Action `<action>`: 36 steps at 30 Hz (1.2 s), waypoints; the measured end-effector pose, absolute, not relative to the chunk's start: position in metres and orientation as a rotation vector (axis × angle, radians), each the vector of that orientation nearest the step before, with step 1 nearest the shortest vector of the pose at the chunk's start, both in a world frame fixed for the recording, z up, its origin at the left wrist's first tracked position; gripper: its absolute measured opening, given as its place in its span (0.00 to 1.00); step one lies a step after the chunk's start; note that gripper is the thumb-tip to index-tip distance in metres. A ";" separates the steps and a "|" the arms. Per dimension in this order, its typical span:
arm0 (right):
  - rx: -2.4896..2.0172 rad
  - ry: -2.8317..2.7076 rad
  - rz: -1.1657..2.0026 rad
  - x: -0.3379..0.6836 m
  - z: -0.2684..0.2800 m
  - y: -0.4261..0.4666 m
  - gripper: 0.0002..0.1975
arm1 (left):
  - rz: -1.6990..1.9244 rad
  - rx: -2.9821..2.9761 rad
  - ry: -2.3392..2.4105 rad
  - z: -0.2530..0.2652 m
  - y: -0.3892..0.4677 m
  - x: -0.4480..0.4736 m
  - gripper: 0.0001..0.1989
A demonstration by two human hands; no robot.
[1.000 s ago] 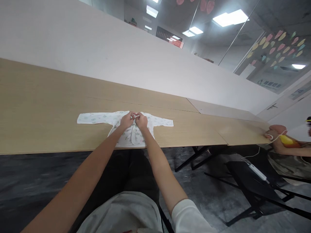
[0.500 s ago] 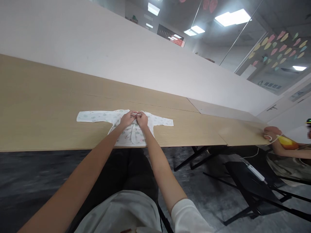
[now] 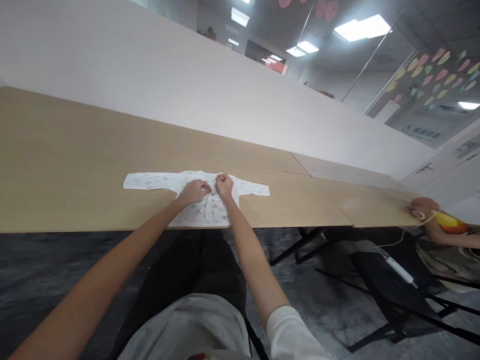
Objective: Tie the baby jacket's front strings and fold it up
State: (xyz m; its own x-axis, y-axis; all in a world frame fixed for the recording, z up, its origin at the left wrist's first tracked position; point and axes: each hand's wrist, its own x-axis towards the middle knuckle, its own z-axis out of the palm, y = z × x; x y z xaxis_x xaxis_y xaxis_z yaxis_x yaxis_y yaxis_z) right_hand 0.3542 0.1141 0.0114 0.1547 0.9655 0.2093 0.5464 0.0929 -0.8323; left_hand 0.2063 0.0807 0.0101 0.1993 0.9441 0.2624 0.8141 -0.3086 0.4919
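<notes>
A small white baby shirt [image 3: 214, 207] with a pale print lies face up, its two sleeves stretched out sideways and its hem along the near table edge. My left hand [image 3: 195, 191] rests on the chest, left of the front opening, thumb and fingertips pinched together at the opening's edge. Just below the collar, my right hand [image 3: 225, 185] is closed on the cloth, fingers bent downward. A small gap separates the two hands. Whatever lies right between the fingertips is too small to make out.
The long wood-coloured table [image 3: 75, 165] runs along a white half wall [image 3: 157, 85] with glass above. At the right, another person's arm [image 3: 453, 237] reaches over the table near a yellow and red object [image 3: 450, 222]. A black folding chair [image 3: 390, 285] carries a white power strip [image 3: 400, 271].
My hands, which met at the collar, have come apart. The left has moved down and slightly left along the front opening; the right stays near the collar.
</notes>
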 end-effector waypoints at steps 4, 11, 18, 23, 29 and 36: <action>-1.538 -1.562 0.666 0.356 0.012 0.103 0.10 | 0.799 2.318 1.733 0.005 0.078 0.208 0.17; -1.395 -1.853 0.582 0.359 0.011 0.077 0.13 | 0.861 2.326 1.707 0.001 0.082 0.205 0.16; -1.348 -1.858 0.576 0.363 0.006 0.076 0.12 | 0.890 2.348 1.667 -0.004 0.086 0.204 0.19; -1.338 -1.774 0.568 0.362 0.005 0.076 0.09 | 0.998 2.311 1.480 -0.005 0.087 0.201 0.19; -1.264 -1.657 0.694 0.362 0.002 0.080 0.14 | 1.177 2.115 1.294 -0.007 0.086 0.200 0.19; -1.265 -1.585 0.791 0.362 -0.001 0.083 0.14 | 1.141 2.083 1.305 -0.002 0.080 0.201 0.17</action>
